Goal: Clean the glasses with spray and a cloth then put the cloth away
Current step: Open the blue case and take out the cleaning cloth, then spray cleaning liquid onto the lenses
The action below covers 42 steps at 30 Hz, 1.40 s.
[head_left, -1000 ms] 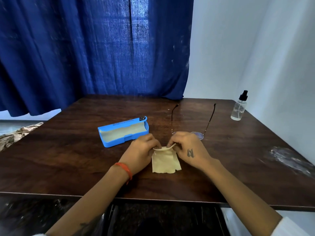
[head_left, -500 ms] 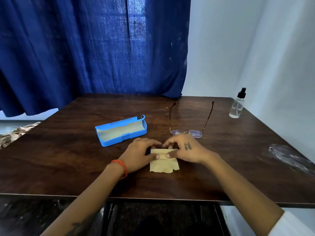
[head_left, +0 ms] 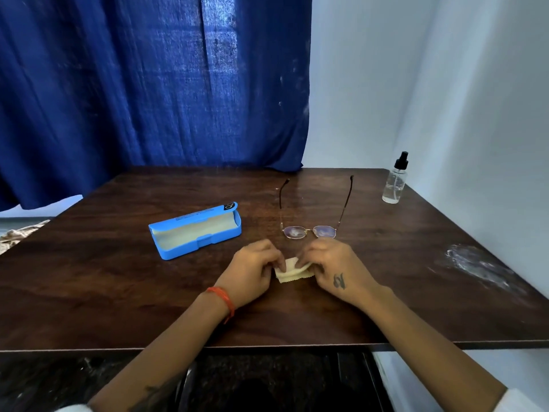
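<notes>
Cloth (head_left: 292,273) is pinched between the fingers of the left hand (head_left: 252,270) and right hand (head_left: 332,267), apparently for folding. Beyond the fingertips, the open case (head_left: 194,230) is left ready.

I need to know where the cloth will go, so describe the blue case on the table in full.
The blue case is a long, narrow box that looks like hard plastic, lying open on the dark wooden table with its lid tipped back. The inside is lined in pale, cream-coloured material and looks empty. A small raised clasp sits midway along the front edge, and the lid carries dark print and a round mark at its right end. It lies at a slant, left of the glasses and beyond the left hand. Nothing but the table touches it.
</notes>
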Tool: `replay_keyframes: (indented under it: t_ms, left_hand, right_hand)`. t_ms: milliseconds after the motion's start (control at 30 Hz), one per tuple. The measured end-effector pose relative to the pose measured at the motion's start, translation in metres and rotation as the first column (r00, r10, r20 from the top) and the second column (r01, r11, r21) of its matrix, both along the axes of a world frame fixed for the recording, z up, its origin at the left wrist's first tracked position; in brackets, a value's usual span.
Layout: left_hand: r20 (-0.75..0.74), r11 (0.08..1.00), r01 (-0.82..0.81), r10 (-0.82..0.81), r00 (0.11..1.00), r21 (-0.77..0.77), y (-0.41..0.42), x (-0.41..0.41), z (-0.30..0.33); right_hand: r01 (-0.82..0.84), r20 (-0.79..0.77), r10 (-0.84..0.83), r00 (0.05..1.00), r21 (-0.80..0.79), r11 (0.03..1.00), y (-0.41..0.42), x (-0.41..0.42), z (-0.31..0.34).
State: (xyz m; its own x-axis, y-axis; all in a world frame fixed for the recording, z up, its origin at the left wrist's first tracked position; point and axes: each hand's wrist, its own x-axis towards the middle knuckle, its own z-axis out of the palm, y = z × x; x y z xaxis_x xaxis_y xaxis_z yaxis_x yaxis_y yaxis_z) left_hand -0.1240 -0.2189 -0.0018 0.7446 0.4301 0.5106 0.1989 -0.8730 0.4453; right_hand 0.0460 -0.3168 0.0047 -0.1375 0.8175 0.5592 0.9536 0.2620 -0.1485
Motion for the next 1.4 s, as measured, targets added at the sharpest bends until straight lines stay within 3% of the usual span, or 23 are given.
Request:
replay_keyframes:
  t_ms: [133, 300, 467, 633, 733, 1000, 1267, 1400]
  left_hand:
    - [0.031, 0.992, 0.045, -0.042, 0.999, -0.115, -0.001, -0.009, 0.003]
    - [0.209, 0.961, -0.152, 0.201, 0.957, -0.229, 0.015, 0.012, 0.004]
    - [0.003, 0.868, -0.232, 0.26, 0.966, -0.44, 0.042, 0.049, 0.005]
    - [0.074, 0.825, -0.083, 0.149, 0.986, -0.56, 0.058, 0.07, 0.0]
    - [0.13, 0.837, -0.055, 0.149, 0.98, -0.545, 0.065, 0.083, -0.003]
    - [0.214, 0.786, -0.018, 0.191, 0.958, -0.618, 0.08, 0.103, -0.005]
    - [0.155, 0.814, -0.085, 0.21, 0.965, -0.575, 0.088, 0.103, -0.009]
    - [0.117, 0.837, -0.109, 0.202, 0.972, -0.536, 0.087, 0.102, -0.009]
  right_hand:
    - [-0.021, -0.095, 0.016, 0.995, -0.051, 0.998, -0.008, 0.011, -0.005]
    - [0.068, -0.31, -0.047, 0.95, 0.058, 0.996, -0.016, 0.027, -0.006]
    - [0.239, -0.47, -0.112, 0.876, 0.222, 0.945, -0.02, 0.038, -0.002]
    - [0.466, -0.628, -0.201, 0.751, 0.29, 0.836, -0.021, 0.061, 0.009]
    - [0.57, -0.642, -0.303, 0.705, 0.256, 0.781, -0.015, 0.083, 0.02]
    - [0.634, -0.497, -0.488, 0.717, 0.178, 0.752, 0.038, 0.141, 0.042]
    - [0.77, -0.552, -0.685, 0.476, -0.114, 0.627, 0.091, 0.211, 0.044]
    - [0.748, -0.59, -0.68, 0.436, -0.181, 0.638, 0.104, 0.232, 0.038]
